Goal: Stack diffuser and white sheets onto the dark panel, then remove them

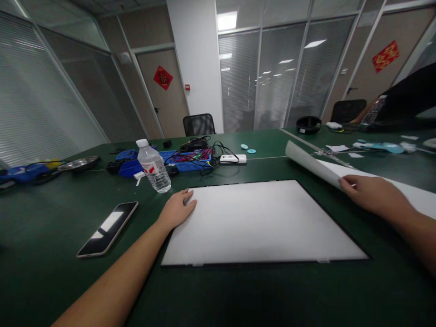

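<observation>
A large flat white panel with a thin black border lies on the green table in front of me. My left hand rests flat on the panel's left edge, fingers together and stretched out, holding nothing. My right hand is closed on the edge of a white sheet that curls up off the table to the right of the panel.
A phone lies face up at the left. A water bottle stands behind my left hand, with blue trays and tangled cables and a white device beyond. Another person's arm shows at the far right.
</observation>
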Tool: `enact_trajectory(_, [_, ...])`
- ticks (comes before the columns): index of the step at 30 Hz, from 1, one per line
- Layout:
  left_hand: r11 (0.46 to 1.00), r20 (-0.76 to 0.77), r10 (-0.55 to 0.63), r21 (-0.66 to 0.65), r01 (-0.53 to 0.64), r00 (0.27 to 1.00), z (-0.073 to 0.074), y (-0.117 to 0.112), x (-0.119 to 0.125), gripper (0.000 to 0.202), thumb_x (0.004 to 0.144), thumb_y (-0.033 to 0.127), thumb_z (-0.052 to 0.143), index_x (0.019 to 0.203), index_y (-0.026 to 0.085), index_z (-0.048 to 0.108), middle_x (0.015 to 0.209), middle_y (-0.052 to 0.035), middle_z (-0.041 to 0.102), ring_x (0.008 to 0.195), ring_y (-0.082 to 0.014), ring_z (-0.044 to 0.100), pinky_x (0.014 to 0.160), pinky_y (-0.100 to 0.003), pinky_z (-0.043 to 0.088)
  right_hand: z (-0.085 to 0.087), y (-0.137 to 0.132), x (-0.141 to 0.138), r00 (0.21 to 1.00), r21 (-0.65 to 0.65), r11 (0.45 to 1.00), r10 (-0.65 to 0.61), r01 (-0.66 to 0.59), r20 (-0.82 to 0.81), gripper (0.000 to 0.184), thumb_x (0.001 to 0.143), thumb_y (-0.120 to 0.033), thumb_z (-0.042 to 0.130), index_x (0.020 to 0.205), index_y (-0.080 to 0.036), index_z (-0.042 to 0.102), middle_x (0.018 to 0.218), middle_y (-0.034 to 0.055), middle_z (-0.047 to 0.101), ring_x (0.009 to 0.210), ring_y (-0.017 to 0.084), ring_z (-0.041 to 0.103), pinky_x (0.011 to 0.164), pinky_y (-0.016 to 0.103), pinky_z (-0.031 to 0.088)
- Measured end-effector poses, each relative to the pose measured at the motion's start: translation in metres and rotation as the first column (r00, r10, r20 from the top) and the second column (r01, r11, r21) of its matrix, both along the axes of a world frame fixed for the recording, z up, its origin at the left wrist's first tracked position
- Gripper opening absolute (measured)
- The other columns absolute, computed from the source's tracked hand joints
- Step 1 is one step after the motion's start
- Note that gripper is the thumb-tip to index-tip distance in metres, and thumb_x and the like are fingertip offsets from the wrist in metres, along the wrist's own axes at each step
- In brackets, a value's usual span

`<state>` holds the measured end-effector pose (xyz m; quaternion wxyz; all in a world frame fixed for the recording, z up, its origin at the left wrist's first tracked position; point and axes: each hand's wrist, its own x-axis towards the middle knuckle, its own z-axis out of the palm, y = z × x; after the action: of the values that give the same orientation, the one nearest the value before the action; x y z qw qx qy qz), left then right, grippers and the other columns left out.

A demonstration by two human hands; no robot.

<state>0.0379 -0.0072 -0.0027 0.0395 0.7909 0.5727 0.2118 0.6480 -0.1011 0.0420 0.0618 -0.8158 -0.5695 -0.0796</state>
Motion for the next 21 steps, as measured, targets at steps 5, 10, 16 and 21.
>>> enact_trajectory(5, [1.0,-0.021,0.004,-0.019,-0.005,1.0,0.0,0.0,0.001,0.068,0.094,0.055,0.05,0.141,0.009,0.068,0.154,-0.0199,0.058,0.144,-0.0347,0.055,0.123,-0.046,0.037,0.011,-0.012,-0.069,0.83,0.001,0.842,0.531,-0.539,-0.172,0.047,0.101,-0.052,0.041,0.107,-0.022,0.076,0.102,0.0086,0.076,0.081,0.022,0.068,0.077,0.035,0.048])
enact_trajectory(10, [1.0,-0.012,0.007,-0.008,-0.008,1.0,0.001,-0.001,0.001,0.066,0.093,0.055,0.051,0.139,0.011,0.069,0.154,-0.0184,0.058,0.144,-0.0344,0.055,0.123,-0.045,0.038,0.015,-0.032,-0.12,0.451,0.113,0.502,0.839,-0.857,-0.305,0.028,0.096,-0.039,0.053,0.102,-0.024,0.076,0.095,0.0061,0.074,0.078,0.018,0.067,0.071,0.029,0.052])
enact_trajectory(16, [1.0,-0.026,0.003,-0.016,-0.003,1.0,0.003,-0.002,0.003,0.066,0.094,0.052,0.049,0.14,0.008,0.068,0.153,-0.0201,0.059,0.144,-0.0334,0.054,0.124,-0.045,0.037,0.02,-0.036,-0.149,0.375,0.094,0.419,0.875,-0.903,-0.306,0.037,0.097,-0.052,0.052,0.107,-0.027,0.077,0.107,0.0084,0.076,0.096,0.023,0.069,0.087,0.038,0.055])
enact_trajectory(21, [1.0,-0.011,0.008,-0.008,-0.008,1.0,0.004,-0.003,0.003,0.063,0.094,0.052,0.05,0.139,0.013,0.068,0.153,-0.017,0.06,0.144,-0.0324,0.055,0.123,-0.046,0.037,0.01,-0.015,-0.101,0.855,0.045,0.856,0.516,-0.515,-0.044,0.057,0.101,-0.063,0.037,0.111,-0.026,0.079,0.113,0.0094,0.076,0.099,0.03,0.07,0.085,0.045,0.052])
